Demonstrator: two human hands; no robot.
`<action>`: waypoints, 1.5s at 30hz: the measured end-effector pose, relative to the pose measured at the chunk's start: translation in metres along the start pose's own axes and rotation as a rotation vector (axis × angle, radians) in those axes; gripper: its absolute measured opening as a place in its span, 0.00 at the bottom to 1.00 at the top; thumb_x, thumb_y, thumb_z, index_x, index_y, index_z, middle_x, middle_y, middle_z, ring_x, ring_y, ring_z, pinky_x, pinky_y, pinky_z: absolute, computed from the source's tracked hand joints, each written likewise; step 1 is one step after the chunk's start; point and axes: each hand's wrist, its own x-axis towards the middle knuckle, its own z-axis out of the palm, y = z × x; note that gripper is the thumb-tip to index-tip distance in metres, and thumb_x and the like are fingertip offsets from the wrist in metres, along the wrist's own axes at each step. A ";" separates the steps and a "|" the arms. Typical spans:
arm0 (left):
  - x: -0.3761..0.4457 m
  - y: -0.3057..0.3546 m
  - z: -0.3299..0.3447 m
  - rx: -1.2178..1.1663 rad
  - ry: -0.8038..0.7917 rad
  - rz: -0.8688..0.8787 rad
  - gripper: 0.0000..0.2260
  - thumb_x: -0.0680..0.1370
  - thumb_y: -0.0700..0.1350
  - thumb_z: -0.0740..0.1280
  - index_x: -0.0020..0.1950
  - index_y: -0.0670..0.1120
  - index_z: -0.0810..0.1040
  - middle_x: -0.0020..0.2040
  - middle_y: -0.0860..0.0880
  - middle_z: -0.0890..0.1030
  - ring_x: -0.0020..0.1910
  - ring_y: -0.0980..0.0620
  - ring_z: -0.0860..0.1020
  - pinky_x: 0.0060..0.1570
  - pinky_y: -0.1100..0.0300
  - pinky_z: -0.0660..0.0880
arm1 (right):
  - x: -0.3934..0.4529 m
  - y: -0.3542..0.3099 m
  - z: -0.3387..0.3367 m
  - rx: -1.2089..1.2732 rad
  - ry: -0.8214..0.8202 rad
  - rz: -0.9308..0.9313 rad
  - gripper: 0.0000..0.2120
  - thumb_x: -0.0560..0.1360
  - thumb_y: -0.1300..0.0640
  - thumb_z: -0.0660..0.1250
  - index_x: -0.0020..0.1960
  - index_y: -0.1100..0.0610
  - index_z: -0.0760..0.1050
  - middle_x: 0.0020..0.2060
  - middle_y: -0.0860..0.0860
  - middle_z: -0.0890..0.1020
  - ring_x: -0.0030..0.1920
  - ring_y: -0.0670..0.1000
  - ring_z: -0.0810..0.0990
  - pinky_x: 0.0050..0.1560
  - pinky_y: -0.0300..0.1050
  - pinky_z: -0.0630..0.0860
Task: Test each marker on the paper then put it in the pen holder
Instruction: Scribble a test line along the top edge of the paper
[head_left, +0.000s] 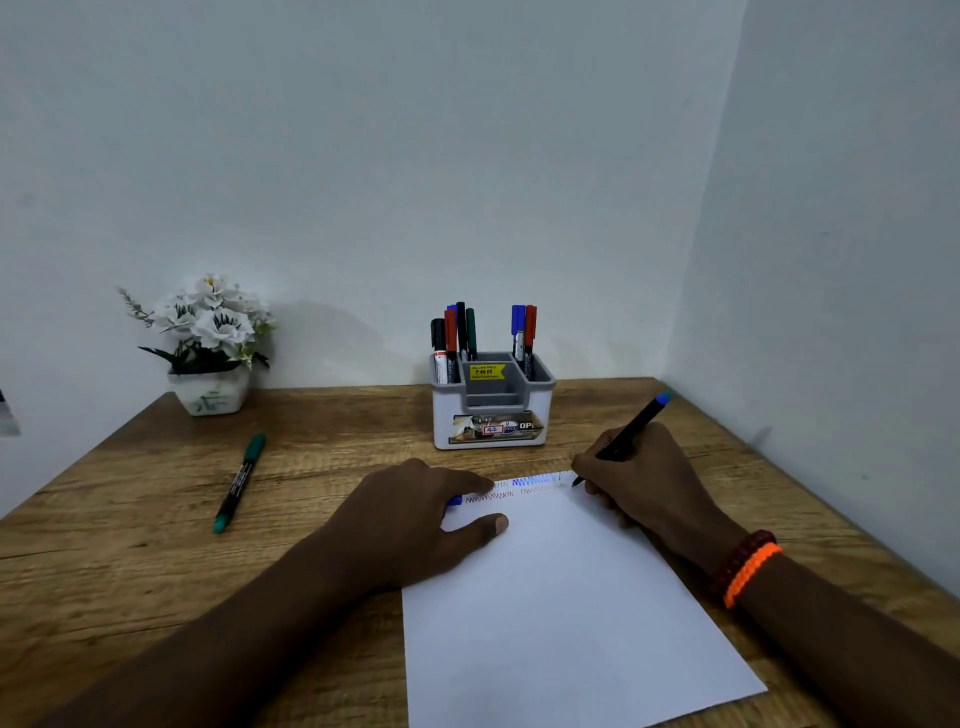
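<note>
Head view: I see the sheet of paper (561, 597) lying on the wooden desk (130, 519) toward its near right part, with my two hands at the paper's far edge. My right hand (644, 483) has its fingers curled round a black marker with a blue end (631, 434), tilted up and away to the right, its tip touching the paper at the far right corner beside rows of blue and red zigzag marks (519, 488). My left hand (415, 519) lies flat on the paper's far left corner, fingers spread and nearly straight; a blue cap (455, 500) peeks out from under them, and I cannot tell whether they grip it. A green marker (240, 483) lies alone on the desk's left side, well apart from the paper. The pen holder (491, 410) stands at the far edge against the wall, just beyond the paper, with capped markers upright in its left and right rear compartments. A pot of white flowers (208, 343) sits at the far left corner.
</note>
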 end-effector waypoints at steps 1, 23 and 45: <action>0.000 0.000 0.000 0.001 -0.002 -0.001 0.28 0.77 0.73 0.56 0.75 0.66 0.70 0.43 0.63 0.72 0.41 0.59 0.71 0.38 0.64 0.65 | 0.000 0.000 0.000 0.000 0.000 -0.004 0.07 0.75 0.61 0.75 0.39 0.62 0.84 0.27 0.52 0.83 0.23 0.45 0.77 0.22 0.40 0.73; 0.001 -0.002 0.003 0.020 0.030 0.023 0.27 0.78 0.72 0.56 0.74 0.66 0.70 0.36 0.65 0.67 0.39 0.59 0.69 0.37 0.65 0.63 | 0.004 0.005 0.001 0.006 0.041 0.001 0.08 0.75 0.60 0.76 0.38 0.62 0.83 0.28 0.54 0.83 0.22 0.46 0.77 0.22 0.40 0.72; -0.003 0.003 -0.005 -0.003 -0.044 -0.012 0.35 0.71 0.79 0.53 0.75 0.66 0.69 0.51 0.60 0.80 0.45 0.60 0.71 0.42 0.60 0.67 | 0.010 0.015 0.002 0.006 0.100 -0.001 0.07 0.74 0.58 0.77 0.39 0.60 0.83 0.29 0.53 0.85 0.22 0.44 0.78 0.32 0.45 0.76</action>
